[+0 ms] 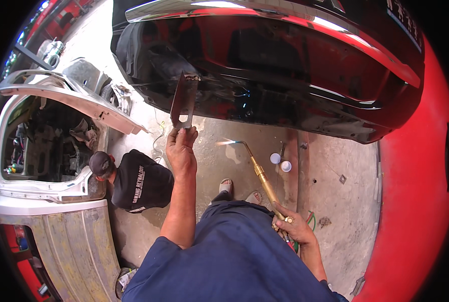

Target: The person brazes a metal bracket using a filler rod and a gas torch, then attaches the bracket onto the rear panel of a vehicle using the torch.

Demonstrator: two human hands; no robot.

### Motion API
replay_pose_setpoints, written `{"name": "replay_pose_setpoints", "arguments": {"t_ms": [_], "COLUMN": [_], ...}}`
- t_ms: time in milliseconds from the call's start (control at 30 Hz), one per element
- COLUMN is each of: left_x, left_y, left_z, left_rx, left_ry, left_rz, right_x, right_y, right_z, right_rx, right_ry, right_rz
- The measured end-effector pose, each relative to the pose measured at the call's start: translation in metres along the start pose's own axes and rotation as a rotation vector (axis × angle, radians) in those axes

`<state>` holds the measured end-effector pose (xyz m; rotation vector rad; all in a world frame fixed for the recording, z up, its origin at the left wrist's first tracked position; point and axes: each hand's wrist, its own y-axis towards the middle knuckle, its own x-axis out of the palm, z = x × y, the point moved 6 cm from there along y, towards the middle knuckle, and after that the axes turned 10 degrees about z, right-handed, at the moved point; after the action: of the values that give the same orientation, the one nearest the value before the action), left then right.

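My left hand (182, 148) is raised and closed on the lower end of an angled dark metal strip (177, 104). The strip's far end reaches up to the dented lower left part of a glossy black car panel (254, 95); I cannot tell whether they touch. Down at my right side, my right hand (296, 228) wraps round the valve end of a brass gas torch (265, 183). Its bent tip points left, with a small flame (228, 143) burning there, apart from the strip and the panel. Red and green hoses show beside the right hand.
A person in a black shirt (143, 181) and dark cap crouches at left, by a stripped white vehicle body (48, 193). Two small white round containers (286, 166) stand on the concrete floor (342, 216). A red surface (410, 201) borders the right.
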<state>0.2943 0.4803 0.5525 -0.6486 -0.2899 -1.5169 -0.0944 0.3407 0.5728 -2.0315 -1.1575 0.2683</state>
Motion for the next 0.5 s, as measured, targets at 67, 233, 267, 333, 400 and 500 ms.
{"name": "replay_pose_setpoints", "arguments": {"t_ms": [67, 233, 267, 333, 400, 500], "left_x": [0.0004, -0.0014, -0.0017, -0.0006, -0.0007, -0.0023], "left_y": [0.0001, -0.0017, -0.0020, -0.0025, -0.0032, -0.0031], "left_z": [0.0008, 0.0021, 0.0020, 0.0035, 0.0041, 0.0039], "left_rx": [0.005, 0.000, -0.005, -0.006, -0.007, -0.010], "left_ry": [0.004, 0.022, 0.024, 0.021, 0.019, 0.015], "left_rz": [-0.005, 0.009, 0.011, 0.011, 0.011, 0.017], "right_x": [0.0009, 0.0026, 0.0027, 0.0029, 0.0030, 0.0043], "right_y": [0.0009, 0.0009, 0.0011, 0.0012, 0.0013, 0.0007], "right_z": [0.0010, -0.0007, -0.0009, -0.0012, -0.0016, -0.0032], "right_rx": [-0.024, -0.045, -0.046, -0.047, -0.047, -0.036], "right_ry": [-0.012, -0.036, -0.042, -0.050, -0.059, -0.056], "right_rz": [-0.002, 0.006, 0.007, 0.008, 0.007, 0.000]}}
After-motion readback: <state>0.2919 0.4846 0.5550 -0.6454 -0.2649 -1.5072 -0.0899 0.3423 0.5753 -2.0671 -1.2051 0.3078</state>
